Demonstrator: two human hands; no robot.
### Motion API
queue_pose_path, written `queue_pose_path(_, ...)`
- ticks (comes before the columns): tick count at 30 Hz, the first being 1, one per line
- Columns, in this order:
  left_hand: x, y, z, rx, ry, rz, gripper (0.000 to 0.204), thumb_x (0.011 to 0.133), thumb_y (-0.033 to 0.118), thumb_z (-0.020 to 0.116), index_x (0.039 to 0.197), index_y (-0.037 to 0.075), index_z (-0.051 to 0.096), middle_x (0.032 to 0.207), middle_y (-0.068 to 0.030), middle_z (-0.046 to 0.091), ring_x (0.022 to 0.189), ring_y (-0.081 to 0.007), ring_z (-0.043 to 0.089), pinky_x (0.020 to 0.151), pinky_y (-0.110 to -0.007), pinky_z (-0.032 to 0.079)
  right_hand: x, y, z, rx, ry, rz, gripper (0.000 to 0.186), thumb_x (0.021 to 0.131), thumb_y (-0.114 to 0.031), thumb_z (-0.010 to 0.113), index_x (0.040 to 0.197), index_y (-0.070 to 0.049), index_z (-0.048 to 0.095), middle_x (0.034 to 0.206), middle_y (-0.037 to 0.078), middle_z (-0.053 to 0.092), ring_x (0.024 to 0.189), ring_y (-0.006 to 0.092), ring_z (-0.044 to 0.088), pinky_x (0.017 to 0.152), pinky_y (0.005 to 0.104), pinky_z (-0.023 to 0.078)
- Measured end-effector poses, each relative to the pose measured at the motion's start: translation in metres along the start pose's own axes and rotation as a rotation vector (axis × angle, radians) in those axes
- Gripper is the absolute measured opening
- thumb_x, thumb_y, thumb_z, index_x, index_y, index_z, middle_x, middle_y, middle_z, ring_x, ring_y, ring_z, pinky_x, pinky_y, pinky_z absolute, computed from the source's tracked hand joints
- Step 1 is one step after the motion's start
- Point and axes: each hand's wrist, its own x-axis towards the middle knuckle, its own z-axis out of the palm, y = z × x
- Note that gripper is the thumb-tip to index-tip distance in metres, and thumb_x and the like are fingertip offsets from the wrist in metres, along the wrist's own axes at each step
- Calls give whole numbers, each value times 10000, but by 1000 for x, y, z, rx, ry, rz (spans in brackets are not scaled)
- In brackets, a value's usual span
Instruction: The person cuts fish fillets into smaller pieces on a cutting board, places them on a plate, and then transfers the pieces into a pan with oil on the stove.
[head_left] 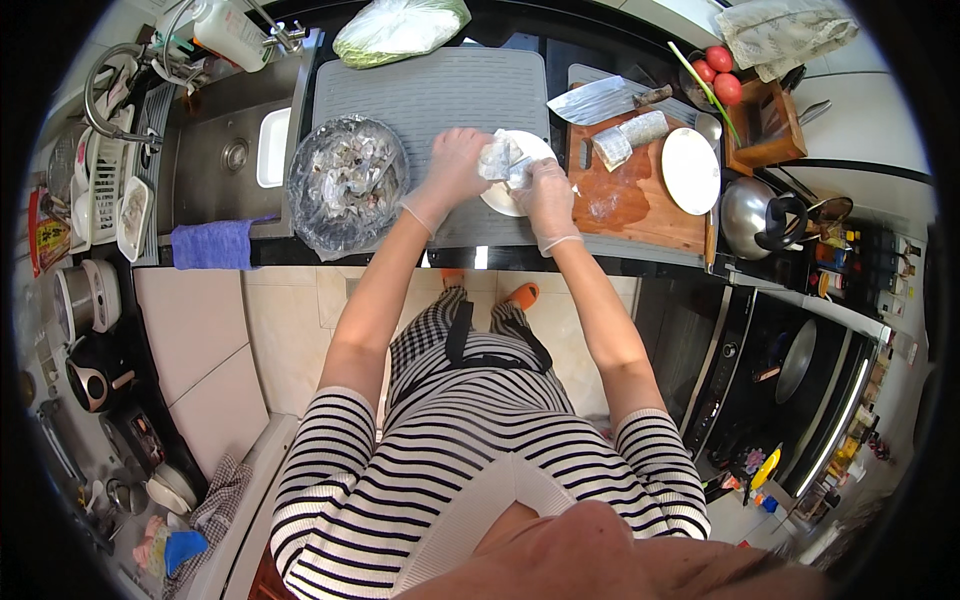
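Observation:
My left hand [452,170] and my right hand [550,200], both in clear plastic gloves, are closed on pale silvery pieces, which look like cut fish [496,152], over a white oval plate [505,203]. Left of them sits a bowl [348,230] lined with clear plastic, holding several silvery scraps. On the right, a wooden cutting board [615,200] bears two silvery fish chunks [612,150] and a second white plate [690,170]. A broad cleaver [590,103] lies at the board's back edge.
Around the grey mat [428,80] are a wrapped cabbage [395,32], a sink [235,195] with blue cloth [210,247], red tomatoes [728,88], a wooden holder [760,145] and a steel kettle [750,230]. A stove [740,380] stands at lower right.

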Motion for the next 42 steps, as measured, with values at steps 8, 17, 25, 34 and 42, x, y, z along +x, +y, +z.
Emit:
queue_pose_path(8,-8,3,-2,51,4,20,561,610,176,780,1135,134,587,1061,-53,571,1088,-269,511,971,-425,349,-1,-5,8,33,22,49,583,557,-210,833,1075,-33,632,1011,146,636,992,320,585,854,412,494)
queue_pose_path(17,-2,0,5,102,61,104,530,615,147,755,1120,134,591,1064,-42,576,1087,-257,515,990,-430,344,38,37,-12,24,111,-440,409,727,-24,617,1128,-87,574,1167,89,575,1119,295,510,903,411,420)
queue_pose_path(25,13,14,26,295,80,217,424,681,122,678,1093,106,577,1040,-55,566,1069,-246,514,993,-416,333,43,46,-19,53,49,-503,504,704,-15,675,1193,-71,567,1269,117,548,1194,302,496,977,397,427)
queue_pose_path(34,9,5,39,349,129,200,538,686,102,660,1210,90,536,1188,-88,549,1142,-268,495,993,-426,345,-5,71,-47,212,321,-43,315,700,36,676,998,-64,658,992,103,641,967,297,576,864,397,476)
queue_pose_path(42,16,11,49,213,38,27,803,580,202,803,1300,68,473,1236,-121,539,1152,-302,499,973,-438,381,-3,40,-14,185,279,-120,638,688,-18,742,1281,-59,508,1201,119,575,1066,308,544,913,396,457)
